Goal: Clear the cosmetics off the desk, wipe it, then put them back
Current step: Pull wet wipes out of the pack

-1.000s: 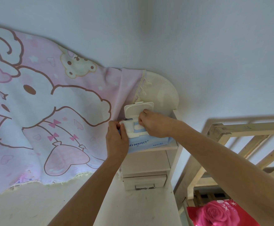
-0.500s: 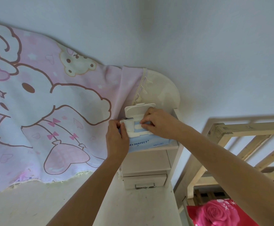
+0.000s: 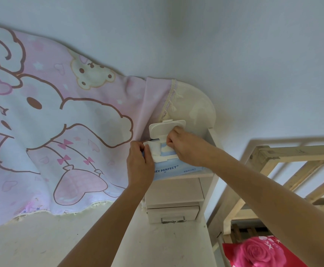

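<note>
At frame centre, a soft blue wet-wipe pack [image 3: 178, 169], its white plastic flip lid [image 3: 166, 128] raised, sits on a cream shelf [image 3: 202, 175]. The left hand [image 3: 140, 166] curls its fingers round the pack's left end. The right hand [image 3: 185, 146] pinches the white wipe [image 3: 156, 152] with its fingers.

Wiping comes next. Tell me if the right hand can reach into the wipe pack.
Likely yes: the lid is flipped up, the right hand is at the opening with nothing in between, and the left hand holds the pack.
</note>
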The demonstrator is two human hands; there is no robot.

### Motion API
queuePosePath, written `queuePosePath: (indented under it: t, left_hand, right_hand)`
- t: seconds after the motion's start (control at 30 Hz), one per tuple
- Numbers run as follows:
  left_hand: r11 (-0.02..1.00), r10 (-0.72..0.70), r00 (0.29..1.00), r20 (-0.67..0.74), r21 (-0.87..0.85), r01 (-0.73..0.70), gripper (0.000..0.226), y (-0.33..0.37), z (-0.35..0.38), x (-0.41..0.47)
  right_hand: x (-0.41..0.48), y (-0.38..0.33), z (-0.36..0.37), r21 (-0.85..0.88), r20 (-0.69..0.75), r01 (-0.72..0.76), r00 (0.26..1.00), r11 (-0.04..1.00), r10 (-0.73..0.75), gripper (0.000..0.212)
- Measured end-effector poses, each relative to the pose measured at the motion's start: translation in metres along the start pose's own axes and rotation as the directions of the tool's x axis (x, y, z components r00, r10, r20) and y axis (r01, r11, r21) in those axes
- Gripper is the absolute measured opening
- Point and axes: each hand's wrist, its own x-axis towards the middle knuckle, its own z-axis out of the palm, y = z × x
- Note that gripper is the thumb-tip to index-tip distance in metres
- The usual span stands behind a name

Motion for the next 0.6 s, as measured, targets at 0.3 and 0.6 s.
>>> queuePosePath:
  t: [0.3,0.6]
  left_hand:
    - [1.0,-0.011,1.0,-0.006,-0.01,0.011,0.015,-0.001,0.002,-0.001]
    - [1.0,-0.024,1.0,-0.011,-0.009,0.024,0.015,0.0,0.002,0.001]
  right_hand:
    - [-0.028,0.013,0.008,0.117,-0.188,0.135,0.976,0.984,-0.112,0.026]
    - [-0.014,0.013,-0.001,0.271,-0.15,-0.004,0.988,0.962,0.047,0.017]
